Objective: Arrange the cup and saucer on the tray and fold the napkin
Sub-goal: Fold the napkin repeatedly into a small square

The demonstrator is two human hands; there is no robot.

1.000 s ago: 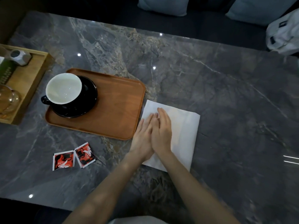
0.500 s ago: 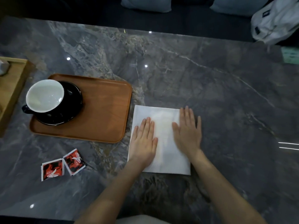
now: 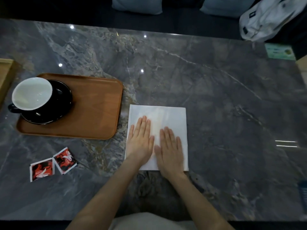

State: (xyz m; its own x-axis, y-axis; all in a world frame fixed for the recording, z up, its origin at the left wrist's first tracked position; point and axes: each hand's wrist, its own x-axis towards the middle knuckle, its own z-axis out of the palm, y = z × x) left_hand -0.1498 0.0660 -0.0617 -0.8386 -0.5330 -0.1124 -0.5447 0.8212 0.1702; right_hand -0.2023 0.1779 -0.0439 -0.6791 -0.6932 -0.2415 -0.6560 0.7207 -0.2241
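1. The napkin [image 3: 167, 117] is lying flat on the marble table [image 3: 216, 97], just right of the tray [image 3: 93, 113] and not touching it. It looks like thin white paper or light cloth, so expect it to be basically weightless, floppy, and quick to skate on that glossy stone.

2. Your left hand [image 3: 141, 138] and right hand [image 3: 169, 146] are both palm-down on its near half, fingers straight and close together, pressing rather than gripping anything.

3. To fold it, I'd pinch a corner or the far edge, since that part is bare. Keep one palm down as an anchor or the whole sheet will probably slide. Crease with flat fingers; it should hold a line easily, but a crooked one likely stays too.

4. The cup [image 3: 31, 93] already sits on the black saucer [image 3: 61, 100] at the left end of the tray, handle pointing left. Ceramic by the look of it, so heavier and breakable. That half of the job seems done.

5. Two red sachets [image 3: 53, 164] sit on the table near the tray's front edge, well clear of the napkin.
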